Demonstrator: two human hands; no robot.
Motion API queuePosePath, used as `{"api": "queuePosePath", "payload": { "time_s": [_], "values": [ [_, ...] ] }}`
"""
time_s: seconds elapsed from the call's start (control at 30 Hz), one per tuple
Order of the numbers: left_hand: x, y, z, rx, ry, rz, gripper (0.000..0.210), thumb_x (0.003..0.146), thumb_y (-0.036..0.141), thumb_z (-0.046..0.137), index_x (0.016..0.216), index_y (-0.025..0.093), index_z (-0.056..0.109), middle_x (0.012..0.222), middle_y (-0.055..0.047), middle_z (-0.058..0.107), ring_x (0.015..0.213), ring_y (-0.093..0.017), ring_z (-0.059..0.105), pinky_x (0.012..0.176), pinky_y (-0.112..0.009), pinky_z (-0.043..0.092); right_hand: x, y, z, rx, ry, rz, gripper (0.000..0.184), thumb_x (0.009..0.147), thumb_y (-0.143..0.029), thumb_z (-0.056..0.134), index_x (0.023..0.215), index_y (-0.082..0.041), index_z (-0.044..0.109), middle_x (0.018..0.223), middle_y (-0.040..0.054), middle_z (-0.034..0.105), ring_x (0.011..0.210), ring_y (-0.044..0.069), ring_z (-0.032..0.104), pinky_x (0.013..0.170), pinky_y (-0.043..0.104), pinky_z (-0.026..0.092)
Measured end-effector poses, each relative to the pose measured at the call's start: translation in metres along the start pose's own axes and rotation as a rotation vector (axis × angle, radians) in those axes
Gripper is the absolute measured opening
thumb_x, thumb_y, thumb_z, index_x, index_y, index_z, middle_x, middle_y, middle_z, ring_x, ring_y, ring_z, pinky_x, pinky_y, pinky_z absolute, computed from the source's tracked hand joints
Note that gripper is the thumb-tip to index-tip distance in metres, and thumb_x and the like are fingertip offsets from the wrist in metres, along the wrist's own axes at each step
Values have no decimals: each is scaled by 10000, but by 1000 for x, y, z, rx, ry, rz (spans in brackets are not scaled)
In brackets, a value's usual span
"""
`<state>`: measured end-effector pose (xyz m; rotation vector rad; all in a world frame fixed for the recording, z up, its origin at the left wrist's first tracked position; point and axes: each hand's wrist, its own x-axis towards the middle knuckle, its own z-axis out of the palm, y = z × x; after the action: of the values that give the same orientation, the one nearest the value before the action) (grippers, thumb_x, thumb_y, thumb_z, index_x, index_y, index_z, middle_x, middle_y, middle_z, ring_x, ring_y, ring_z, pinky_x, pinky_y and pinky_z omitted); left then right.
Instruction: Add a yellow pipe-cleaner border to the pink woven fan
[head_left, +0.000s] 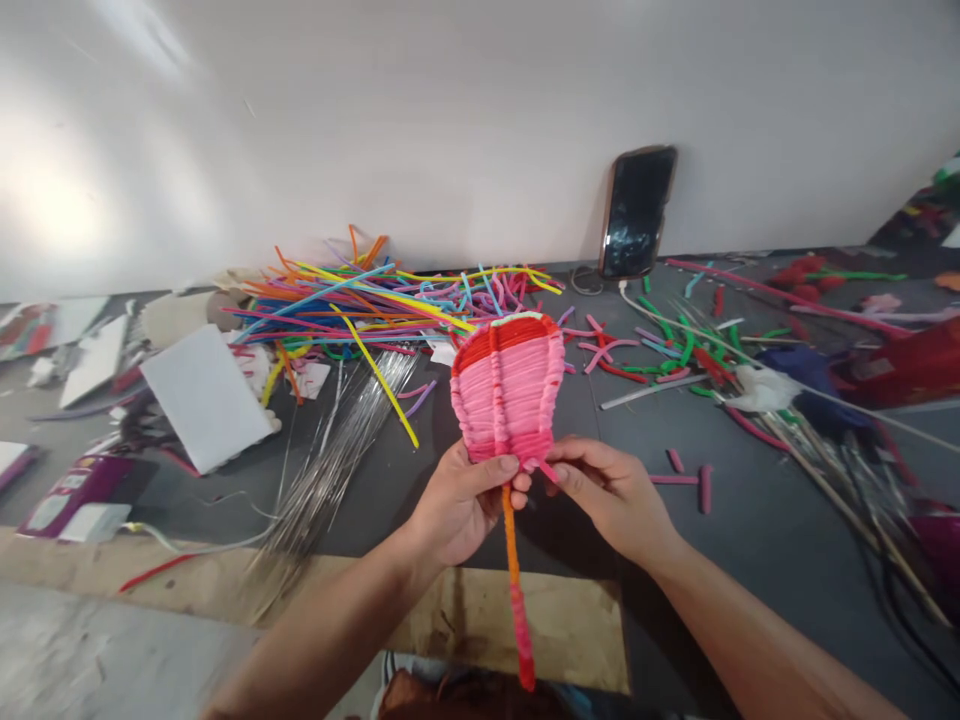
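A petal-shaped piece of wound pipe cleaners [525, 385], pink with a red band near its top, stands upright between my hands. My left hand [469, 500] grips its narrow base, thumb across the front. From that base an orange stem [511, 540] hangs down, turning pink and red at its lower end. At the right side of the base, my right hand [611, 490] pinches the short loose end of a pink pipe cleaner [549, 470] between thumb and fingers. The back of the petal is hidden.
Behind lies a heap of colourful pipe cleaners [360, 300], with thin metal wires [337, 450] below it. A phone [637, 212] leans against the wall. A white box [208, 398] sits at left; cut pieces [705, 488] and a white cable [795, 382] lie at right.
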<state>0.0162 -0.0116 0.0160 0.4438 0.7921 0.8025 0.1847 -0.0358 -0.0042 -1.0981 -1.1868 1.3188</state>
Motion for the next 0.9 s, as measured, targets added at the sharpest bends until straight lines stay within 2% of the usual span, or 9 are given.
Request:
{"api": "queuePosePath", "payload": {
  "time_s": [0.17, 0.3, 0.5, 0.63, 0.7, 0.77, 0.83, 0.9],
  "values": [
    [1, -4, 2, 24, 7, 19, 208, 638, 201, 802, 742, 85, 665, 602, -27, 647, 505, -80, 582, 495, -167, 496, 3, 3, 3, -35, 77, -94, 141, 735, -358, 722, 721, -218, 717, 732, 44, 686, 644, 159, 608, 610, 298, 512],
    [-1, -9, 3, 78, 62, 100, 229, 621, 203, 817, 766, 100, 672, 627, -28, 670, 528, -100, 605, 511, -199, 522, 0, 5, 5, 44, 64, -38, 142, 759, -346, 706, 732, -206, 708, 702, 24, 641, 604, 132, 563, 568, 271, 485],
    [-1, -15, 4, 109, 63, 187, 172, 663, 177, 789, 785, 109, 690, 663, -31, 690, 562, -105, 624, 540, -208, 541, -1, 1, 12, 145, 16, 22, 159, 818, -335, 642, 750, -192, 645, 704, 10, 602, 627, 134, 587, 603, 277, 499],
    [1, -14, 2, 92, 115, 172, 184, 653, 170, 793, 789, 122, 678, 660, -16, 689, 573, -105, 633, 539, -202, 549, 1, -1, 8, -5, 32, 38, 171, 821, -346, 628, 750, -190, 634, 648, -4, 591, 583, 125, 559, 572, 258, 481],
    [2, -12, 1, 75, 144, 178, 201, 650, 173, 796, 797, 138, 663, 683, -5, 692, 596, -114, 645, 538, -208, 556, 1, 0, 4, -132, 158, -18, 146, 812, -330, 636, 756, -196, 624, 644, -11, 587, 556, 117, 540, 547, 246, 469],
    [2, -11, 0, 69, 156, 188, 220, 656, 181, 794, 821, 148, 653, 730, -4, 700, 641, -130, 663, 543, -217, 564, -1, 2, 2, -245, 275, -139, 97, 813, -294, 636, 779, -205, 617, 722, 1, 611, 592, 120, 556, 550, 243, 470],
    [2, -11, 0, 80, 141, 189, 232, 666, 190, 789, 849, 146, 653, 763, -13, 706, 670, -138, 670, 553, -223, 571, -2, 4, 2, -352, 267, -261, 43, 828, -251, 621, 843, -215, 639, 824, 23, 639, 688, 139, 598, 601, 256, 489],
    [1, -12, 0, 91, 122, 196, 242, 667, 191, 789, 864, 142, 657, 775, -18, 708, 678, -136, 667, 564, -230, 578, -3, 4, 4, -439, 197, -329, 83, 849, -216, 597, 898, -226, 662, 842, 31, 656, 754, 156, 622, 654, 277, 502]
  ]
}}
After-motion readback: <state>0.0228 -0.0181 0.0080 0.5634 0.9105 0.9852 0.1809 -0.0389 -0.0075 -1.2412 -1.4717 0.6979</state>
